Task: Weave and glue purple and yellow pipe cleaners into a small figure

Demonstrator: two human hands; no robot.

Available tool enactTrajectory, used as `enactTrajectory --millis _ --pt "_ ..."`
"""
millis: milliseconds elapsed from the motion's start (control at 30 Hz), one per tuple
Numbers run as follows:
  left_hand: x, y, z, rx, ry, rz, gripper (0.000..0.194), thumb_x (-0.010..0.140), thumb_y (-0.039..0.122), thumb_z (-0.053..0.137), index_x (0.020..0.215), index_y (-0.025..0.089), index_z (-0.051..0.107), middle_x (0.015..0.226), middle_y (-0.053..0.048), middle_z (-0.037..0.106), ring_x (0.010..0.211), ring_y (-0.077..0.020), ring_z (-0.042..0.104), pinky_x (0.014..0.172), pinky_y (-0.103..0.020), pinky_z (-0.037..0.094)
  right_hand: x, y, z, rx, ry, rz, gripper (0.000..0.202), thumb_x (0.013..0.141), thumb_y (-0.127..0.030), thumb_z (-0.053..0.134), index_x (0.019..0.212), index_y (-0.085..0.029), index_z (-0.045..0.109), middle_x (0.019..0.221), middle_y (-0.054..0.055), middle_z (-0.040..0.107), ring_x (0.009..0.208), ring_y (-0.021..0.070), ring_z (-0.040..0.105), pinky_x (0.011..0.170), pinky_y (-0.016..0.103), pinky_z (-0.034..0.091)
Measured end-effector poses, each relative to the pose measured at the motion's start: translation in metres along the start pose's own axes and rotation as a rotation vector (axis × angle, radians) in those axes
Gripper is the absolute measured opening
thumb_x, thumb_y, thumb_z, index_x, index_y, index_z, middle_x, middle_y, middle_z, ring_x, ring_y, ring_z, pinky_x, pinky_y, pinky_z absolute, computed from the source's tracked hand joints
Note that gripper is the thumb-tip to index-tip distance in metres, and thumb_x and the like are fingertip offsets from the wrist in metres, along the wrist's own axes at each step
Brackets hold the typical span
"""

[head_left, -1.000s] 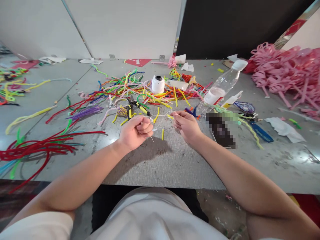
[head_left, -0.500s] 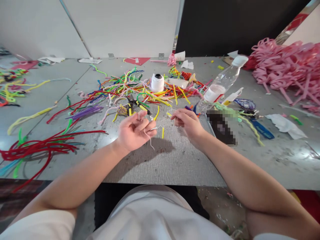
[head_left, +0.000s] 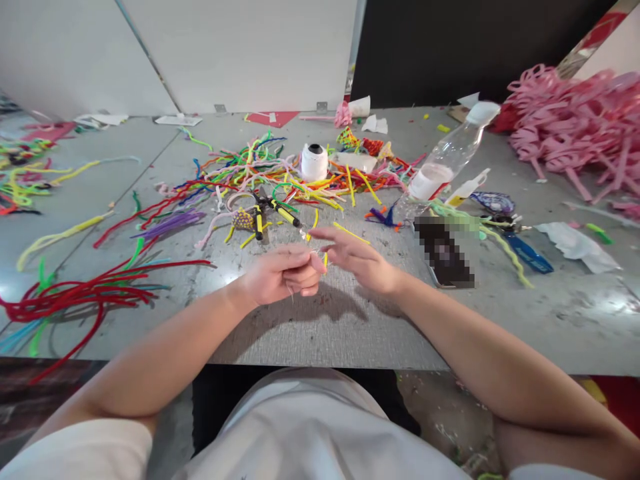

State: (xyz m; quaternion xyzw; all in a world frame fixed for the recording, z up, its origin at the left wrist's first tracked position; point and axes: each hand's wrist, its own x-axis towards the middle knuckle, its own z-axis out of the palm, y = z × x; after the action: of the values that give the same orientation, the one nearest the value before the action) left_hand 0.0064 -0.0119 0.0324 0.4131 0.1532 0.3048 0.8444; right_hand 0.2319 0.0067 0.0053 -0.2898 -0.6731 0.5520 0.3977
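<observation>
My left hand is closed, with its thumb against curled fingers, above the grey table. A thin white thread is caught in it and a loose end hangs below. My right hand lies just to the right, palm down, fingers stretched toward the left fingertips. Whether its fingertips also touch the thread is too fine to make out. Behind the hands, yellow-handled pliers lie beside a small yellow-and-purple woven piece. Short yellow pipe cleaner pieces lie on the table nearby.
A white thread spool stands among a heap of coloured pipe cleaners. Red pipe cleaners lie at left. To the right are a phone, a tilted plastic bottle, a blue strap and a pink ribbon pile.
My hands have come together. The left turned and closed further; the right moved left and its fingers straightened from a pinch near a small yellow piece.
</observation>
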Motion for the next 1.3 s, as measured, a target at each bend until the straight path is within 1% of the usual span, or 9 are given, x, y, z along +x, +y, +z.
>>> enactTrajectory --millis 100,233,367,467,633,800,967,1133,1300 --pt "-0.002 0.0 -0.002 0.002 -0.036 -0.08 0.026 0.092 0.04 0.082 0.088 0.015 0.086 0.055 0.01 0.019 0.046 -0.0065 0.02 0.045 -0.019 0.032 -0.006 0.0 0.012 -0.046 -0.287 -0.004 0.045 0.106 -0.058 0.057 0.129 -0.02 0.067 0.128 0.011 0.074 0.115 0.0222 0.07 0.099 0.039 0.056" --pt "-0.003 0.003 -0.007 -0.007 -0.024 -0.068 0.024 0.091 0.043 0.083 0.096 0.02 0.085 0.056 0.01 0.018 0.045 -0.0064 0.015 0.042 -0.018 0.023 -0.004 0.003 0.012 -0.216 -0.291 0.016 0.036 0.107 -0.05 0.059 0.091 -0.019 0.067 0.078 0.0 0.063 0.072 0.0129 0.054 0.072 0.029 0.047" --pt "-0.004 0.009 -0.009 -0.061 0.096 0.107 0.015 0.09 0.032 0.08 0.105 0.029 0.083 0.059 0.011 0.007 0.047 -0.0078 0.006 0.04 -0.017 0.018 -0.002 0.002 0.004 -0.265 -0.136 0.028 0.036 0.11 -0.047 0.053 0.098 -0.019 0.072 0.074 -0.001 0.056 0.069 0.0134 0.047 0.068 0.029 0.04" --pt "-0.002 0.017 -0.006 -0.149 0.304 0.268 0.014 0.097 0.026 0.066 0.098 0.027 0.08 0.062 0.01 0.001 0.049 -0.0094 0.0 0.04 -0.018 0.013 -0.003 0.001 0.002 -0.282 -0.018 0.026 0.04 0.109 -0.052 0.054 0.095 -0.019 0.072 0.071 -0.001 0.053 0.068 0.0144 0.046 0.066 0.031 0.037" --pt "0.003 0.034 0.003 -0.292 0.627 0.4 0.052 0.116 0.035 0.036 0.076 0.022 0.068 0.062 0.01 -0.003 0.047 -0.0107 0.002 0.04 -0.021 0.011 -0.001 0.003 -0.003 -0.219 0.206 -0.005 0.051 0.106 -0.068 0.055 0.092 -0.021 0.069 0.069 -0.003 0.045 0.065 0.014 0.039 0.062 0.031 0.032" --pt "0.002 0.047 0.004 -0.348 0.741 0.544 0.051 0.118 0.04 0.037 0.084 0.023 0.071 0.057 0.011 0.0 0.043 -0.0104 0.002 0.04 -0.022 0.012 0.013 0.006 -0.021 0.071 0.497 -0.065 0.05 0.099 -0.07 0.065 0.083 -0.023 0.066 0.058 -0.007 0.03 0.055 0.0113 0.026 0.057 0.03 0.027" --pt "0.0 0.054 0.002 -0.339 0.826 0.679 0.05 0.119 0.042 0.038 0.087 0.023 0.071 0.053 0.011 0.003 0.042 -0.0106 0.005 0.041 -0.022 0.013 0.025 0.01 -0.042 0.25 0.752 0.006 0.039 0.094 -0.052 0.076 0.072 -0.021 0.066 0.055 -0.009 0.024 0.052 0.0089 0.024 0.053 0.027 0.027" --pt "0.0 0.05 0.001 -0.143 0.863 0.829 0.05 0.119 0.041 0.034 0.09 0.024 0.072 0.053 0.01 0.01 0.045 -0.0119 0.008 0.046 -0.023 0.018 0.03 0.017 -0.063 0.234 0.925 -0.051 0.033 0.092 -0.047 0.077 0.074 -0.023 0.063 0.054 -0.009 0.027 0.051 0.0087 0.025 0.052 0.026 0.029" --pt "0.004 0.033 -0.015 0.383 0.92 0.826 0.043 0.111 0.031 0.044 0.076 0.022 0.067 0.055 0.007 0.021 0.05 -0.0127 0.018 0.053 -0.026 0.025 0.033 0.019 -0.076 0.22 1.003 -0.171 0.037 0.085 -0.053 0.082 0.075 -0.024 0.063 0.054 -0.01 0.028 0.05 0.009 0.022 0.051 0.027 0.025"
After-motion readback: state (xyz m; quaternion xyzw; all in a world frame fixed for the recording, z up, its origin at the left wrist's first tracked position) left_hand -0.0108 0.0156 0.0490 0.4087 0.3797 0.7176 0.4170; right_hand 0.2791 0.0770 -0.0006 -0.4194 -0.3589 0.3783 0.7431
